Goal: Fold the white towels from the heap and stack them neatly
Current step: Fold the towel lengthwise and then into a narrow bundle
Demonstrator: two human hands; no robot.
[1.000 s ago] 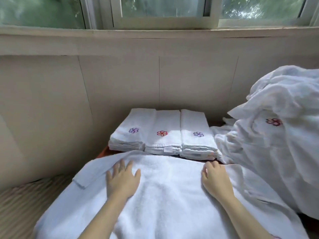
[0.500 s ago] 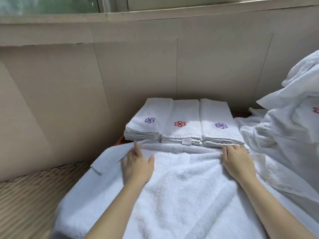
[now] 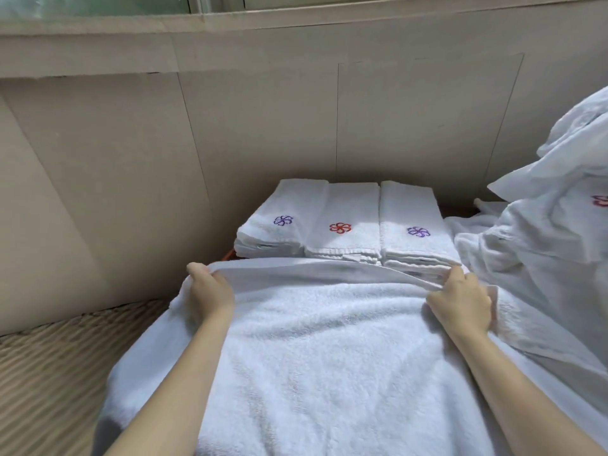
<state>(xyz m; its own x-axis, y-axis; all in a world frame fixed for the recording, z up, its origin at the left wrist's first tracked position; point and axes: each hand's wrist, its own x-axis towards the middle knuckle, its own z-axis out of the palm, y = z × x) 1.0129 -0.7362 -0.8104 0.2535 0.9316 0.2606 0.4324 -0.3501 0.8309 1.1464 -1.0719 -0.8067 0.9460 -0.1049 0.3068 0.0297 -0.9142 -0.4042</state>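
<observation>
A large white terry towel (image 3: 329, 373) lies spread nearest the person. The left hand (image 3: 209, 287) grips its far left corner and the right hand (image 3: 460, 297) its far right corner. Just behind that edge, three stacks of folded white embroidered towels (image 3: 345, 222) stand side by side before the beige panelled wall (image 3: 263, 126). The heap of crumpled white towels (image 3: 543, 258) rises at the right, and a tan ribbed woven surface (image 3: 49, 357) lies at the left.

Towel (image 3: 329, 357) — fluffy white terry cloth; wall (image 3: 263, 126) — smooth matt beige panels.
</observation>
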